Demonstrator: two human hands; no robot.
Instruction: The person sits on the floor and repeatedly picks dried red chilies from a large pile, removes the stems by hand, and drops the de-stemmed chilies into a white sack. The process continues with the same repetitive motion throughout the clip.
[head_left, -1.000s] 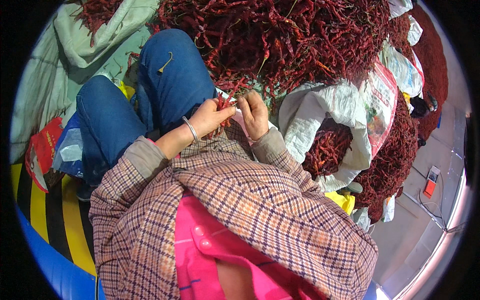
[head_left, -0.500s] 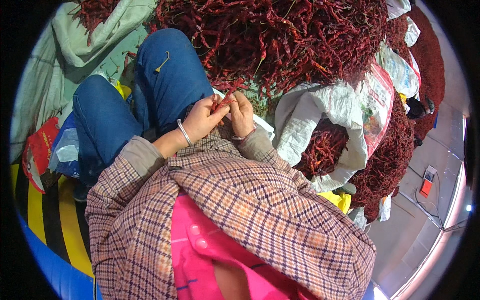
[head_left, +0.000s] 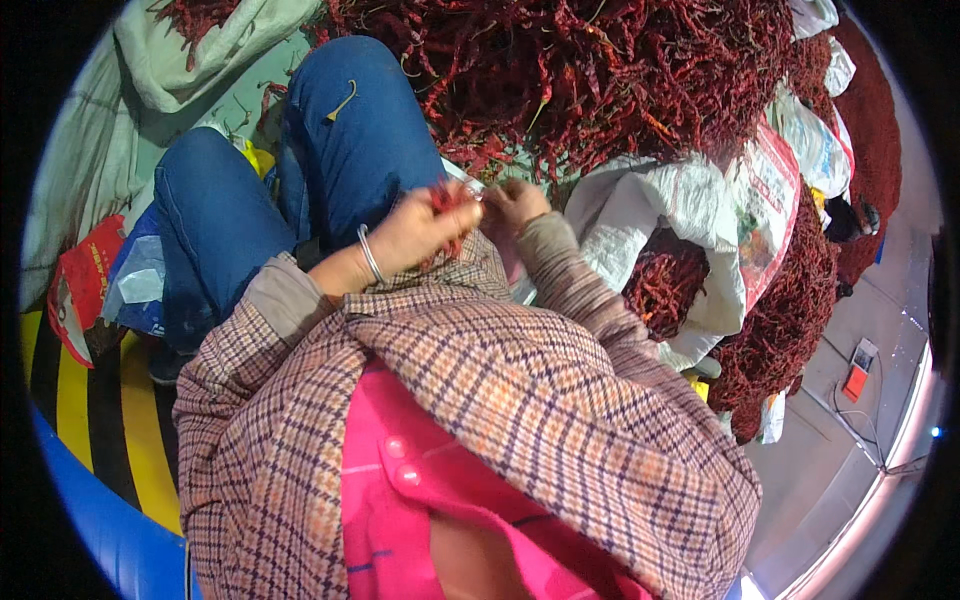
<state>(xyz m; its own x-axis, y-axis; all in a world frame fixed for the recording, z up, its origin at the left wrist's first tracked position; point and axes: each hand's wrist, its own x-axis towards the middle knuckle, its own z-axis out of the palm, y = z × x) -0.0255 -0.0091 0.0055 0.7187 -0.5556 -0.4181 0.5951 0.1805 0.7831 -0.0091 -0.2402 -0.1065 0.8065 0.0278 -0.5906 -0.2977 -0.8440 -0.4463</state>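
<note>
Above my lap, my left hand is closed around a few dried red chili peppers, slightly smeared by motion; a silvery bangle circles that wrist. Just to the right of it, a small gap apart, my right hand has its fingers drawn together in a pinch. Whatever lies between those fingers is too small or hidden to name. A large heap of dried red chilies rises beyond both hands. On my knee rests a loose pale stem.
Right of my arm, an open white woven sack holds more chilies. Further chili heaps lie past it. A pale cloth sack is at the far left, with a red bag below it. A red-and-white device lies on the floor.
My hands have parted: the right one has drawn away to the right, while the left keeps its chilies. The whole view has shifted slightly.
</note>
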